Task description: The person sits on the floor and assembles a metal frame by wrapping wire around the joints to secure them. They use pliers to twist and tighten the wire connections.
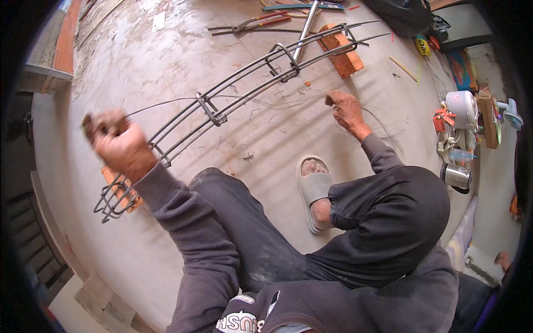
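A long cage of steel rebar (212, 114), with bars joined by several square stirrups, runs diagonally across the floor in front of me. Its ends rest on an orange brick (340, 55) at the far right and another brick (132, 195) at the near left. My left hand (121, 141) is closed in a fist beside the cage's left part, slightly blurred, gripping a thin wire (161, 102). That wire stretches to the right across the cage. On the far side, my right hand (347, 112) is closed with its fingertips pinched around the wire, apart from the bars.
Long-handled cutters (244, 28) and a metal pipe (305, 30) lie beyond the cage. Loose wire (383, 119) trails by my right wrist. A white pot-like appliance (461, 108) and a metal kettle (457, 176) stand at right. My sandalled foot (315, 180) is nearby.
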{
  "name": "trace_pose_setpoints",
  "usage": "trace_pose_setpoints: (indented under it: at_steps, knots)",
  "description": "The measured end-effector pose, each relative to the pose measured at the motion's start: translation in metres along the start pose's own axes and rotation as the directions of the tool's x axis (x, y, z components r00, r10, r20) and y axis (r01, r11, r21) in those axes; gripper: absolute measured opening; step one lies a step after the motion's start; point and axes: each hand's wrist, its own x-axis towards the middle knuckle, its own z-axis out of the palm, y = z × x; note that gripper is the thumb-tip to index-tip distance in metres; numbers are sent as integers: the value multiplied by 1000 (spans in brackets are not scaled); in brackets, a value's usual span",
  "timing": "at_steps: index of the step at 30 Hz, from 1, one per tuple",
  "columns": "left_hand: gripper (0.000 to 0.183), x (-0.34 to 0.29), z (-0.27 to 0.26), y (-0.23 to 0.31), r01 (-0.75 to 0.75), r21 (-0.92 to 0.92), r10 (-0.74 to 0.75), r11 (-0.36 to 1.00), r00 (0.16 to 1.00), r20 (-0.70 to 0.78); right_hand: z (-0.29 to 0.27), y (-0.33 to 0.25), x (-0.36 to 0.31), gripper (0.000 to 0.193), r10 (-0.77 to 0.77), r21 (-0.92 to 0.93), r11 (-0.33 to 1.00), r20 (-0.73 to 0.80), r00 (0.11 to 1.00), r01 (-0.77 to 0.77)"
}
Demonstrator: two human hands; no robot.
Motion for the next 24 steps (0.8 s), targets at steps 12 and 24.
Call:
trace_pose_setpoints:
  at_steps: [12, 24]
  knots:
    - [5, 4, 13, 24, -79, -43, 74, 996, 993, -95, -108, -38, 45, 27, 250, 708, 705, -189, 950, -45]
    - [25, -12, 28, -22, 120, 81, -105, 989, 980, -167, -116, -189, 46, 28, -366, 833, 426, 516, 775, -353]
